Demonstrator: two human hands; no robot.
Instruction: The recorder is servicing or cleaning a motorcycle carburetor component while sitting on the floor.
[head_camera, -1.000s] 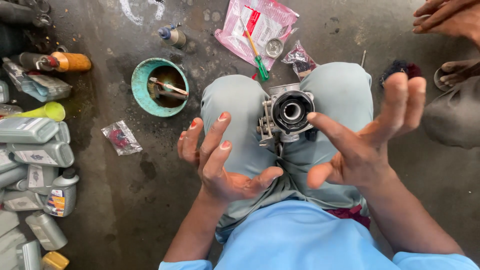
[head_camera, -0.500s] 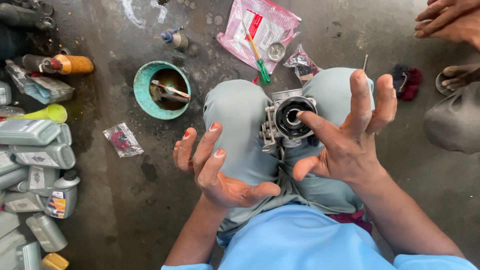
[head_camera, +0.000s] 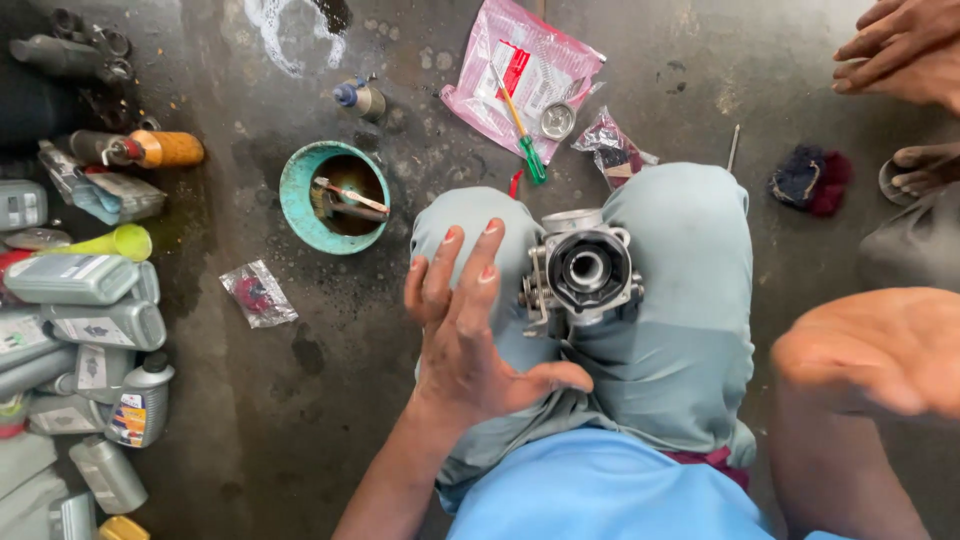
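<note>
We see the carburetor wedged upright between the knees, bore facing up. Left hand open, fingers spread, grip on nothing, just beside the carburetor's left side. Right hand also open, palm up, empty, well apart to the right. Teal bowl with tools on the floor, oil bottles far left.

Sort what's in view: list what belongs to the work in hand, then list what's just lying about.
In hand:
- metal carburetor body, wedged between the knees
- left hand, open beside it
- right hand, open, apart from it

Lying about:
- teal bowl with tools in it
- green-handled screwdriver on a pink packet
- grey oil bottles
- small plastic bag
- dark rag
</note>
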